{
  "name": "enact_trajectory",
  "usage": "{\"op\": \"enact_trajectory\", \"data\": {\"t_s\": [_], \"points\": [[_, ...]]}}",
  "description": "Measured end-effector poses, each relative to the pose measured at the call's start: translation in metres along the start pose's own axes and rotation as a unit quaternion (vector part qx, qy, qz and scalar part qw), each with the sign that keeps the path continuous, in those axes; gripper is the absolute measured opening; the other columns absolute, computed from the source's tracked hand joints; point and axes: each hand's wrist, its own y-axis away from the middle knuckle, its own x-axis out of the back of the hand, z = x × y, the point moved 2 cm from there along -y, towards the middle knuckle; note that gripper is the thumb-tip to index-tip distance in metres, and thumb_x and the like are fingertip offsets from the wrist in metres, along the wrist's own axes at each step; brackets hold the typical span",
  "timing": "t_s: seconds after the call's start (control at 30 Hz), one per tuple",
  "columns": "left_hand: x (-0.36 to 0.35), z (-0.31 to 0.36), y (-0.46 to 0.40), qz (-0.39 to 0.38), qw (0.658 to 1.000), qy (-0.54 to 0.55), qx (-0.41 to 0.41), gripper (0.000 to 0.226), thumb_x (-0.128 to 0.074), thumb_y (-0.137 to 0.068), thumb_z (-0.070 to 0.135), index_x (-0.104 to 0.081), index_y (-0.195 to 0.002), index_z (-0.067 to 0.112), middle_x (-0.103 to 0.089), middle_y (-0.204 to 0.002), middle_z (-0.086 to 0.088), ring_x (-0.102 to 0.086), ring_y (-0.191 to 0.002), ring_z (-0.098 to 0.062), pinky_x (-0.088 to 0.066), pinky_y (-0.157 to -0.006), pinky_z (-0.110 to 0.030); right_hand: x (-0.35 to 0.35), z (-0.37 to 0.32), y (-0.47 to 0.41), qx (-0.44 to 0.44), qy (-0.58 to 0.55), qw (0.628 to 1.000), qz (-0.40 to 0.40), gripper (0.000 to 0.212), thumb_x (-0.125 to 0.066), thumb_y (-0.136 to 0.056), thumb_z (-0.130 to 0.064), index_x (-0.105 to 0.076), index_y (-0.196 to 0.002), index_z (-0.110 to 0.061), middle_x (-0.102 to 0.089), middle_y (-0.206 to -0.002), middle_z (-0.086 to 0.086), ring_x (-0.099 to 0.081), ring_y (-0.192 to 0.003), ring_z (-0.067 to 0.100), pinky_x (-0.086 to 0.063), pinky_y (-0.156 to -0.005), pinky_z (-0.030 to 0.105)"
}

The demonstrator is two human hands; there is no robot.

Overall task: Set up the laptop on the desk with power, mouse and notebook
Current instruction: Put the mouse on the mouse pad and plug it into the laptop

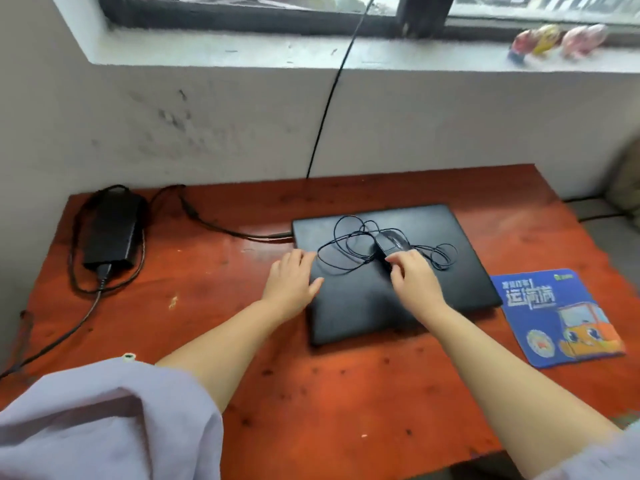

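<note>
Landmark: the closed black laptop [391, 271], lying flat w/ lid down on the red-brown wooden desk [311, 393].

Far left of the laptop, the black rectangular power brick [110, 230] is seen w/ its cable looped round it; the black power lead [239, 233] is run across and appears plugged into the laptop's left edge, so power is judged done.

At the laptop's left edge, the left hand [292, 282] is laid flat, fingers spread, nothing held; it is best kept there as a brace.

On the lid, the black wired mouse [391, 244] lies amid its tangled thin black cord [349, 247]. The right hand [414, 277] is half-curled, fingertips touching the mouse's near end, not yet closed round it. The body should be pinched, lifted slowly, cord loops shaken free before moving.

Just right of the laptop, the blue cartoon-printed mouse pad [557, 317] is the probable destination. No notebook is visible.
</note>
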Motion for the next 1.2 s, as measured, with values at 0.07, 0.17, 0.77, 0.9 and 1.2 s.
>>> {"op": "enact_trajectory", "data": {"t_s": [0.07, 0.17, 0.77, 0.9, 1.2], "points": [[-0.005, 0.011, -0.018, -0.021, 0.999, 0.002, -0.027, 0.071, -0.052, -0.088, 0.046, -0.022, -0.146, 0.02, -0.034, -0.145, -0.012, -0.035, -0.133, -0.028, -0.032, -0.106, -0.039, 0.003, 0.007, 0.001, -0.023, 0.046, 0.998, 0.034, 0.027, -0.051, -0.088, -0.01, -0.06, -0.114, -0.007, -0.056, -0.117, 0.014, -0.047, -0.112, 0.032, -0.042, -0.093, 0.042], [-0.011, 0.03, -0.045, -0.066, 0.996, -0.015, -0.063, 0.086, -0.057, -0.083, 0.053, -0.008, -0.15, 0.028, -0.007, -0.157, -0.018, -0.015, -0.144, -0.032, -0.023, -0.114, -0.044, 0.001, 0.017, 0.002, -0.076, 0.084, 0.993, 0.013, 0.041, -0.056, -0.088, -0.022, -0.049, -0.128, -0.015, -0.045, -0.133, 0.007, -0.039, -0.122, 0.029, -0.04, -0.096, 0.044], [-0.007, 0.055, -0.085, -0.152, 0.988, -0.008, -0.018, 0.025, -0.05, -0.09, 0.019, -0.056, -0.105, 0.0, -0.051, -0.119, -0.022, -0.057, -0.103, -0.04, -0.047, -0.082, -0.04, -0.019, 0.026, -0.028, -0.132, 0.092, 0.987, -0.015, 0.069, -0.063, -0.08, -0.044, -0.03, -0.136, -0.02, -0.043, -0.127, 0.012, -0.037, -0.119, 0.032, -0.041, -0.092, 0.043], [0.005, 0.055, -0.085, -0.138, 0.984, 0.105, 0.043, 0.025, -0.049, -0.09, 0.023, -0.061, -0.079, 0.003, -0.068, -0.09, -0.024, -0.064, -0.086, -0.037, -0.05, -0.073, -0.034, 0.003, 0.041, -0.024, -0.099, 0.117, 0.988, 0.005, 0.069, -0.066, -0.078, -0.04, -0.033, -0.135, -0.019, -0.044, -0.126, 0.011, -0.038, -0.117, 0.031, -0.042, -0.09, 0.041], [0.018, 0.144, -0.087, -0.235, 0.788, 0.548, 0.151, 0.017, -0.046, -0.095, 0.017, -0.051, -0.079, 0.014, -0.061, -0.079, -0.009, -0.065, -0.056, -0.015, -0.055, -0.051, -0.022, 0.077, 0.122, -0.018, -0.119, 0.145, 0.978, 0.089, 0.069, -0.071, -0.074, -0.029, -0.037, -0.133, -0.015, -0.047, -0.122, 0.015, -0.042, -0.111, 0.035, -0.042, -0.089, 0.045]]}}
